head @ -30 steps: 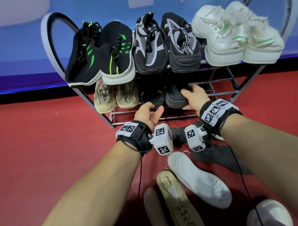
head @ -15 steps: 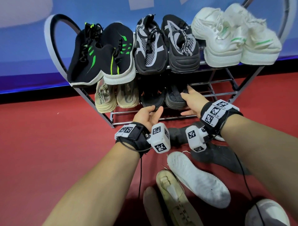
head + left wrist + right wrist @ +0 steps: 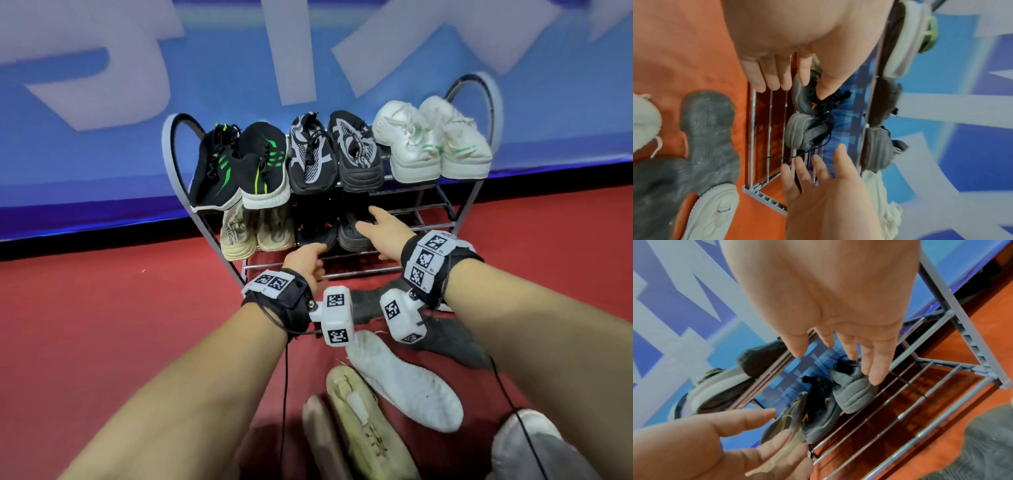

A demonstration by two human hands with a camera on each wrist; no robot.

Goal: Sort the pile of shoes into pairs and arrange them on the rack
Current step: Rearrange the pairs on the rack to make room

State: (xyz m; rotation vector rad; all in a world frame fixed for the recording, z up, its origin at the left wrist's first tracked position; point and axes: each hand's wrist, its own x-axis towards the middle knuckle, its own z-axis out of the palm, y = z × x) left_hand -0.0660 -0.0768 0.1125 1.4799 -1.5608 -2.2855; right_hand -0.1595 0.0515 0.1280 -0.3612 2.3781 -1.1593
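The metal shoe rack (image 3: 370,272) stands against a blue wall. Its top shelf holds a black-and-green pair (image 3: 239,168), a black-and-grey pair (image 3: 335,154) and a white pair (image 3: 431,140). The lower shelf holds a beige pair (image 3: 257,233) and a dark pair with orange marks (image 3: 342,233), also in the wrist views (image 3: 807,113) (image 3: 838,399). My left hand (image 3: 305,260) and right hand (image 3: 376,229) are open with straight fingers, just in front of the dark pair's toes. Neither holds anything.
Loose shoes lie on the red floor between my arms: a white one sole-up (image 3: 404,380), a beige one (image 3: 366,425), dark grey ones sole-up (image 3: 448,342) and a pale one (image 3: 527,442) at bottom right. The lower shelf's right part (image 3: 428,219) shows bare bars.
Both hands have come off the dark pair's toes and drawn back slightly with fingers straightened. The head view has pulled back and tilted up.
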